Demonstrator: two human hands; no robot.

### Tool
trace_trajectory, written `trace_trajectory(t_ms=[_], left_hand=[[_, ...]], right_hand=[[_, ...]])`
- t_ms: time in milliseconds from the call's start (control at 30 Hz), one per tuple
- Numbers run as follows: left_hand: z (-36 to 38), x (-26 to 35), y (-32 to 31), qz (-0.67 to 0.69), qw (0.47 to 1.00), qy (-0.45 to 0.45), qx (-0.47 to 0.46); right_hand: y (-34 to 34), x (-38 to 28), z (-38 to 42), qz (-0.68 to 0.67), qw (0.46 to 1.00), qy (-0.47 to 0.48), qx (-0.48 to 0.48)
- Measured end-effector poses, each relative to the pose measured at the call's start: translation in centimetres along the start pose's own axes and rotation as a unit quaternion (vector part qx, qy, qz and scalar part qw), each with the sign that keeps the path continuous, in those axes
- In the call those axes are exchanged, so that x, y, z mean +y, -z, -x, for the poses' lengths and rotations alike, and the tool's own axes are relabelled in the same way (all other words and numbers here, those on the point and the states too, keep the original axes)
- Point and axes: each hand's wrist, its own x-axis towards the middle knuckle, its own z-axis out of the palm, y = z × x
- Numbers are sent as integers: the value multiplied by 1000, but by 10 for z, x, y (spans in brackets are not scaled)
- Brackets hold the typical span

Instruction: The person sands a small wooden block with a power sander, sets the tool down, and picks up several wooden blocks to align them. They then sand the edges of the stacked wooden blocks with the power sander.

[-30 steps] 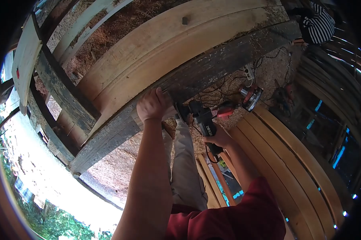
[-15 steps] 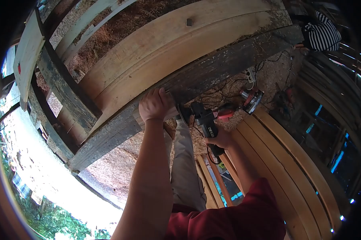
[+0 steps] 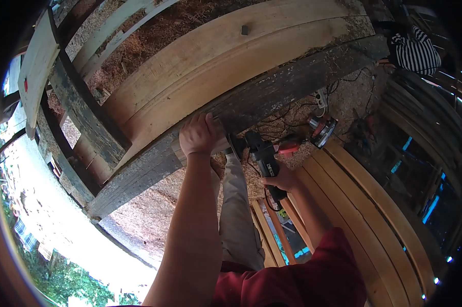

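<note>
Grinder (image 3: 261, 159) sits dead centre, nose against the dark weathered beam (image 3: 272, 92), right hand (image 3: 281, 180) clamped on its handle. Left hand (image 3: 200, 135) at 10 o'clock of it, fingers curled over the beam edge. Pale planks (image 3: 215, 56) above, sawdust floor (image 3: 154, 204). One red saw (image 3: 320, 128) at 2 o'clock. Grinder lettering unreadable. Striped sleeve (image 3: 418, 51) of another person at 1 o'clock.

Woodworking shed: sawdust floor (image 3: 154, 204), stacked planks (image 3: 374, 204), power tools (image 3: 320, 128).
</note>
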Motion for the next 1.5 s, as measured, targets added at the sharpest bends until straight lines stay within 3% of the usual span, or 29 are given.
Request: trace_trajectory(t_ms=[1500], left_hand=[[-2, 1, 3, 9, 1000, -9, -12]], right_hand=[[2, -2, -9, -1, 1000, -5, 10]])
